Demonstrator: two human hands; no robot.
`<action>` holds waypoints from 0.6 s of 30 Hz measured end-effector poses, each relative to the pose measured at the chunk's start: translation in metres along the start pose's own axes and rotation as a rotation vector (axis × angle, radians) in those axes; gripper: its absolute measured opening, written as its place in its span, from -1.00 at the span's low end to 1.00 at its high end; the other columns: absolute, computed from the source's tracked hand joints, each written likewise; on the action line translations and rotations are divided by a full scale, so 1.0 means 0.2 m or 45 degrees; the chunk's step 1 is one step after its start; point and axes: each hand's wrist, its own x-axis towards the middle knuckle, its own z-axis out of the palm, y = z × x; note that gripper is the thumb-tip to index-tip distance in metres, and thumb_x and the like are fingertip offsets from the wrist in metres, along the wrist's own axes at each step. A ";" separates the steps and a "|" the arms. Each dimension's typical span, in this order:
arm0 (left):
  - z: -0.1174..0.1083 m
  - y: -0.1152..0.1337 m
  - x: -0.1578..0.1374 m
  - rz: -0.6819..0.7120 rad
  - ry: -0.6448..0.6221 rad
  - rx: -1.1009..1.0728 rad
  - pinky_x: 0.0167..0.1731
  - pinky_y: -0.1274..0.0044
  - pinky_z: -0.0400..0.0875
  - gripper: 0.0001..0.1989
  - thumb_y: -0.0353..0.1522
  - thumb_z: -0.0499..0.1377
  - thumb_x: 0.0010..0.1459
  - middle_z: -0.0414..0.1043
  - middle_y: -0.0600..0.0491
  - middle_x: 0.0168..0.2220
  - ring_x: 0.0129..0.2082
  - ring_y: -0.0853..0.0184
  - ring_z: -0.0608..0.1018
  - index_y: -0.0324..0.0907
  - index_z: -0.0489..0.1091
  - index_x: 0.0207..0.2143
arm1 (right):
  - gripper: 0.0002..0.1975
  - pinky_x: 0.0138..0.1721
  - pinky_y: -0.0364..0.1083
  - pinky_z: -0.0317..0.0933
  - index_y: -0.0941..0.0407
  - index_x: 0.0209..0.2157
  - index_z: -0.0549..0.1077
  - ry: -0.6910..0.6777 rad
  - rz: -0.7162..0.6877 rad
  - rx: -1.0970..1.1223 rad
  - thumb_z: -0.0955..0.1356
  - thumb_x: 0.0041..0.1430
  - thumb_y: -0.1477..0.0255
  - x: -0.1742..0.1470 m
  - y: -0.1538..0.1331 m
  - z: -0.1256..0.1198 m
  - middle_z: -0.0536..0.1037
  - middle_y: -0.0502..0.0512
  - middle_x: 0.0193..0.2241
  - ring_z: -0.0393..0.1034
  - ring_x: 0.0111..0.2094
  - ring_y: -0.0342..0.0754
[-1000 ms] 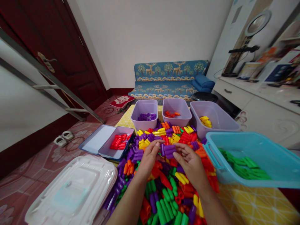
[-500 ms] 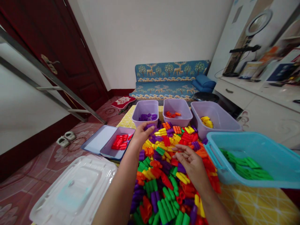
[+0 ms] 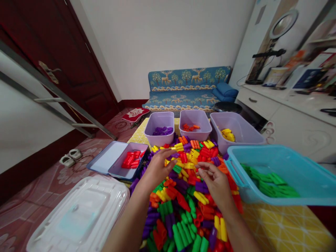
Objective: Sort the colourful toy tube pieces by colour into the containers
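Note:
My left hand hovers over the left part of a heap of plastic building pieces, its fingers and thumb apart and nothing between them. Over the right part is my right hand. Its fingers are curled with the thumb a little apart from the fingertips, and no piece shows in them. The heap mixes red, orange, yellow, green and purple ribbed pieces. Beyond it stand a lilac bin with purple pieces, a middle lilac bin with orange pieces, and a right lilac bin with yellow pieces.
A turquoise tub at right holds green pieces. A shallow box at left holds red pieces, its lid open. A clear lid lies nearer. Everything stands around a yellow-clothed table.
My left hand has drawn back from near the purple bin toward me, and the purple piece at its fingers is gone from them. My right hand stays nearly in place. The view shifts slightly.

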 end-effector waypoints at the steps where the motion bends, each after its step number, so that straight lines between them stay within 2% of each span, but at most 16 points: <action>1: -0.02 0.00 -0.08 -0.034 -0.062 0.029 0.14 0.23 0.29 -0.59 -0.20 0.16 0.21 0.40 -0.13 0.12 0.14 0.08 0.43 -0.11 0.42 0.08 | -0.66 -0.18 0.00 0.39 0.10 -0.18 0.48 -0.010 0.003 -0.024 0.39 0.10 0.17 0.00 0.01 -0.01 0.60 0.18 -0.21 0.53 -0.24 0.05; 5: -0.09 0.00 -0.38 -0.192 -0.326 0.157 0.20 0.09 0.18 -0.11 0.07 0.28 -0.06 0.08 -0.17 0.32 0.30 -0.07 0.19 -0.01 0.15 0.28 | -0.67 -0.17 0.03 0.38 0.10 -0.20 0.50 -0.039 0.000 -0.120 0.38 0.10 0.16 0.00 0.02 -0.02 0.60 0.18 -0.23 0.51 -0.20 0.08; 9: -0.05 0.01 -0.57 -0.181 -0.548 0.204 0.19 -0.07 0.04 0.20 0.09 0.39 -0.31 -0.25 -0.16 0.41 0.36 -0.21 -0.09 0.10 -0.08 0.35 | -0.68 -0.15 0.03 0.38 0.10 -0.20 0.51 -0.063 0.013 -0.160 0.37 0.10 0.18 0.00 0.02 0.00 0.60 0.17 -0.22 0.51 -0.19 0.07; 11: 0.02 0.02 -0.61 -0.151 -0.554 0.234 0.18 -0.12 -0.03 0.23 0.02 0.44 -0.33 -0.31 -0.15 0.42 0.37 -0.25 -0.20 0.11 -0.10 0.35 | -0.68 -0.15 0.02 0.37 0.11 -0.20 0.51 -0.087 0.008 -0.191 0.37 0.10 0.19 -0.01 0.01 0.01 0.60 0.17 -0.22 0.50 -0.19 0.06; 13: 0.10 0.02 -0.61 -0.125 -0.487 0.274 0.19 -0.14 -0.10 0.17 -0.10 0.44 -0.26 -0.33 -0.14 0.42 0.37 -0.23 -0.25 0.10 -0.10 0.35 | -0.68 -0.16 0.01 0.37 0.12 -0.20 0.51 -0.122 0.000 -0.226 0.37 0.10 0.20 -0.01 0.01 0.02 0.60 0.17 -0.22 0.50 -0.20 0.05; 15: 0.17 0.03 -0.59 -0.107 -0.410 0.276 0.19 -0.13 -0.12 0.10 -0.20 0.41 -0.19 -0.33 -0.13 0.42 0.38 -0.20 -0.22 0.10 -0.10 0.35 | -0.66 -0.18 0.00 0.37 0.13 -0.18 0.51 -0.165 0.005 -0.265 0.37 0.10 0.20 -0.01 -0.01 0.02 0.60 0.18 -0.22 0.50 -0.23 0.04; 18: 0.23 0.04 -0.52 -0.111 -0.295 0.227 0.20 -0.07 -0.02 0.05 -0.27 0.38 -0.15 -0.27 -0.14 0.41 0.37 -0.14 -0.07 0.09 -0.08 0.35 | -0.62 -0.18 0.01 0.37 0.13 -0.13 0.50 -0.214 0.008 -0.306 0.36 0.11 0.19 -0.02 -0.02 0.03 0.60 0.18 -0.20 0.50 -0.23 0.05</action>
